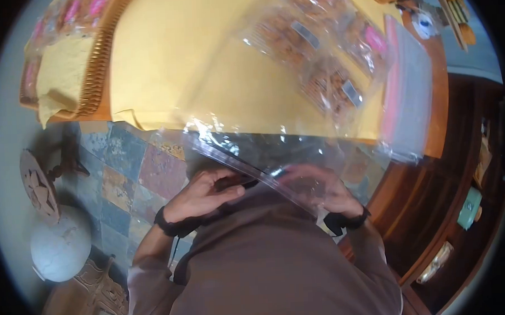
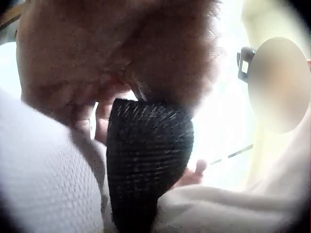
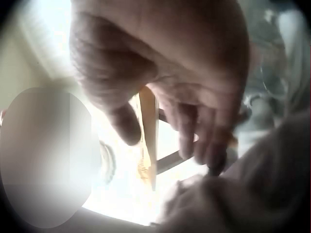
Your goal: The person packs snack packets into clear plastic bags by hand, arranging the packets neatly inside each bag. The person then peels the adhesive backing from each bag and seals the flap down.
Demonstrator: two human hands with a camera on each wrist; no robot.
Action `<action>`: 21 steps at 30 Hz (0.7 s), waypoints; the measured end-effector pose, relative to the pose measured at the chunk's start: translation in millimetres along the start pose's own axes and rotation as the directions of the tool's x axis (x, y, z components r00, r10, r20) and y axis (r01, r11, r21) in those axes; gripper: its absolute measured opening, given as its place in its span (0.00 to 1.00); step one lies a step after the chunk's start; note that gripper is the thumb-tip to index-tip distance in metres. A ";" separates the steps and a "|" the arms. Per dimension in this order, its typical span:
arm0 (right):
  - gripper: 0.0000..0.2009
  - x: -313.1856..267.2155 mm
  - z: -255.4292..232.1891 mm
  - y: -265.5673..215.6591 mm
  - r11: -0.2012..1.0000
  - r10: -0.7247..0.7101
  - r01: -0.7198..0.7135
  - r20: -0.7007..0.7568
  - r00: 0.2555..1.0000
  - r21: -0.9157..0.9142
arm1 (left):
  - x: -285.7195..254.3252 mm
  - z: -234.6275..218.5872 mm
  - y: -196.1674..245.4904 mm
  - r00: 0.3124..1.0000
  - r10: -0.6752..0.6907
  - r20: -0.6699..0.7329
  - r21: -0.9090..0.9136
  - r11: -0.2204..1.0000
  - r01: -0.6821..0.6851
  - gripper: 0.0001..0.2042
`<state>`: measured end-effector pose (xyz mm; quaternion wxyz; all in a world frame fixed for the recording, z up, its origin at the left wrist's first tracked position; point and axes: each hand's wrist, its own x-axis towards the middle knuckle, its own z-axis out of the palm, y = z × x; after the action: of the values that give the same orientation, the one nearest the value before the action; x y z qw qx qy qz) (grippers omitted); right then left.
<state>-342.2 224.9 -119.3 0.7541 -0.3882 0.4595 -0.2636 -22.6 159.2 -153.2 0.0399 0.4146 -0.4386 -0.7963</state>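
Note:
A large clear plastic bag (image 1: 233,102) stretches from the table over its near edge, with several packs of brown snacks (image 1: 334,89) showing through its far part. Its near edge (image 1: 247,168) runs slantwise in front of the person's body. My left hand (image 1: 203,196) is beside that edge, thumb stretched out and apart from the bent fingers. On the other side, my right hand (image 1: 321,188) shows blurred through the plastic. In the right wrist view its fingers (image 3: 187,124) hang loosely bent, the thumb apart, with nothing visible between them. The left wrist view shows mostly palm and a black band.
On the yellow-covered table (image 1: 164,60), a stack of flat clear bags (image 1: 410,88) lies at the right edge. A wicker basket (image 1: 96,68) with pink-labelled packs stands at the left. Dark wooden shelves (image 1: 435,206) are close by on the right, a carved chair (image 1: 89,294) lower left.

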 end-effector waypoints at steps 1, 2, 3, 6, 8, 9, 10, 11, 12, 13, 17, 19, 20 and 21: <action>0.37 2.4 0.8 -2.1 0.993 -0.063 0.059 -0.037 0.997 -0.099 | -7.0 -7.4 -19.4 0.999 -0.018 -0.035 -0.057 0.998 0.016 0.24; 0.37 1.9 -2.6 9.6 0.991 -0.083 0.082 -0.001 0.997 -0.103 | -16.6 -8.0 -29.8 0.996 0.059 -0.067 -0.072 0.995 -0.064 0.21; 0.32 0.1 -10.5 29.1 0.971 0.007 -0.003 0.015 1.000 -0.238 | -24.8 -18.3 -22.6 0.999 0.018 0.034 0.159 0.987 -0.024 0.19; 0.24 8.4 5.3 31.0 0.894 0.145 -0.126 0.012 0.989 -0.431 | -41.8 -14.8 -23.8 0.999 0.007 0.044 0.350 0.937 -0.022 0.10; 0.20 13.7 12.0 34.9 0.851 0.179 -0.151 0.006 0.984 -0.502 | -38.2 -5.0 -20.5 0.976 -0.176 -0.131 -0.045 0.984 0.171 0.10; 0.20 12.2 11.6 49.0 0.763 0.051 -0.014 0.038 0.998 -0.646 | -24.8 -4.8 -68.9 0.976 0.154 -0.155 0.118 0.984 -0.137 0.12; 0.19 16.3 11.3 55.8 0.639 -0.074 0.115 0.088 0.993 -0.760 | -23.2 1.4 -78.1 0.971 0.160 -0.180 0.124 0.983 -0.139 0.12; 0.17 24.7 14.9 40.5 0.732 0.268 -0.225 -0.032 0.963 -0.643 | -17.5 10.8 -80.1 0.948 0.168 -0.272 0.173 0.977 -0.123 0.13; 0.17 28.4 13.2 48.7 0.732 0.260 -0.208 -0.016 0.965 -0.649 | -13.2 16.3 -81.4 0.916 0.179 -0.358 0.218 0.970 -0.104 0.14; 0.16 32.0 11.0 57.5 0.758 0.128 -0.131 -0.051 0.991 -0.639 | -11.8 16.4 -81.0 0.883 0.257 -0.394 0.319 0.939 -0.131 0.15; 0.15 57.8 2.2 53.0 0.795 0.057 -0.090 -0.073 0.996 -0.600 | 11.2 -10.9 -84.3 0.744 0.290 -0.602 0.462 0.887 0.029 0.14; 0.16 66.4 8.6 54.0 0.732 0.078 -0.117 -0.088 0.993 -0.671 | 17.5 -2.1 -86.3 0.765 0.339 -0.548 0.625 0.773 0.105 0.14; 0.16 68.1 10.8 54.8 0.667 0.109 -0.155 -0.110 0.988 -0.729 | 18.2 2.2 -87.4 0.795 0.366 -0.484 0.760 0.626 0.175 0.13; 0.16 65.4 8.7 54.0 0.673 0.106 -0.170 -0.134 0.985 -0.720 | 17.3 3.1 -89.3 0.763 0.454 -0.461 0.814 0.558 0.160 0.12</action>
<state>-303.5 208.8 -193.6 0.5360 -0.6088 0.5846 -0.0171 -9.2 208.6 -228.5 0.0590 0.5827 -0.7500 -0.3074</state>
